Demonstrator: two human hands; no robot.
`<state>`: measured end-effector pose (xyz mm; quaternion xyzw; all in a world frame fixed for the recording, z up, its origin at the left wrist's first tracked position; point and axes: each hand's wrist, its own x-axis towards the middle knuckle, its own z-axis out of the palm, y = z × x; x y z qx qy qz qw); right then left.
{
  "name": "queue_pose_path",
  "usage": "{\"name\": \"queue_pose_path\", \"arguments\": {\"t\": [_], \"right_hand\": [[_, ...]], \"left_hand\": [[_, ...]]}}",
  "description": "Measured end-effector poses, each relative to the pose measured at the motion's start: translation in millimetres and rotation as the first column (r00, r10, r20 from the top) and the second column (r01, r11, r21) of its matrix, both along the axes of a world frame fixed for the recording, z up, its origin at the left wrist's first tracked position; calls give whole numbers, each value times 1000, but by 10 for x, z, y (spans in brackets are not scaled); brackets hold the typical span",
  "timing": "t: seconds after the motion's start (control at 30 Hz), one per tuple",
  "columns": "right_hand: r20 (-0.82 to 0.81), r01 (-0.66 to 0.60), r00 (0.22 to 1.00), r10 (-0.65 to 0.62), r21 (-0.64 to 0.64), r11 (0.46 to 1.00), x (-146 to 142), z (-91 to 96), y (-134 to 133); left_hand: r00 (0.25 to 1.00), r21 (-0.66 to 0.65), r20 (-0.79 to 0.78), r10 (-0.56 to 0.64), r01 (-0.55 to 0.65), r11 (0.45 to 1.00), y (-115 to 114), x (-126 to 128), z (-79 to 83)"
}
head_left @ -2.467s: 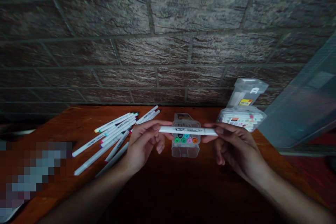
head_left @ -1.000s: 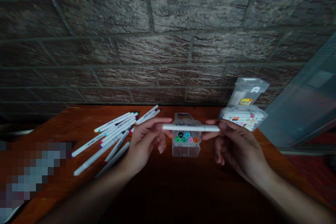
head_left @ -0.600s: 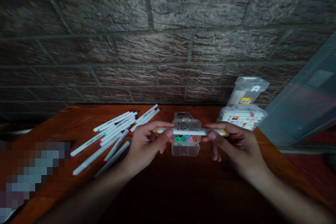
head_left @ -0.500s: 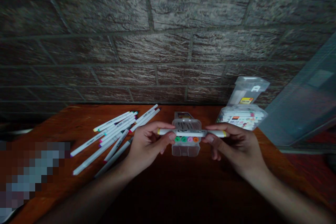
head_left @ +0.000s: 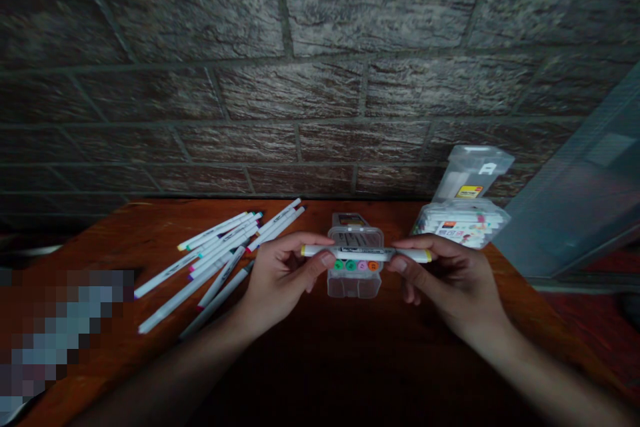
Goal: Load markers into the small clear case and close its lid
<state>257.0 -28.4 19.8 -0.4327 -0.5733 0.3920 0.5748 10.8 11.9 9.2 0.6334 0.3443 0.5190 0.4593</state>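
Note:
A white marker (head_left: pixel 363 253) with yellow at both ends lies level between my two hands. My left hand (head_left: pixel 287 270) pinches it near its left end, thumb in front and fingers behind. Near the other end, my right hand (head_left: pixel 450 280) grips it the same way. Just behind and below the marker stands a small clear plastic case (head_left: pixel 354 285). Inside it a row of marker ends shows green, pink and orange, partly covered by the held marker. Several loose white markers (head_left: pixel 220 247) lie in a pile left of my left hand.
On the right of the wooden table (head_left: pixel 320 353), a clear case full of markers (head_left: pixel 455 223) stands before a taller clear container (head_left: pixel 467 173). A stone-block wall (head_left: pixel 320 93) rises behind the table. A blurred-out patch (head_left: pixel 60 340) covers something at the left.
The marker has turned slightly about its length, so its printed lettering shows differently. Both hands stay in nearly the same place.

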Motion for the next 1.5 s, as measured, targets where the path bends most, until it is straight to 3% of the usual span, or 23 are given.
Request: {"name": "queue_pose_path", "arguments": {"t": [0.63,1.5], "right_hand": [[-176,-124,977,119,-19,992,6,-3,14],[-333,-234,923,193,-85,969,25,44,-13]], "left_hand": [[980,-56,139,-142,151,987,28,-50,-43],[930,-140,326,-168,224,965,20,-52,14]]}}
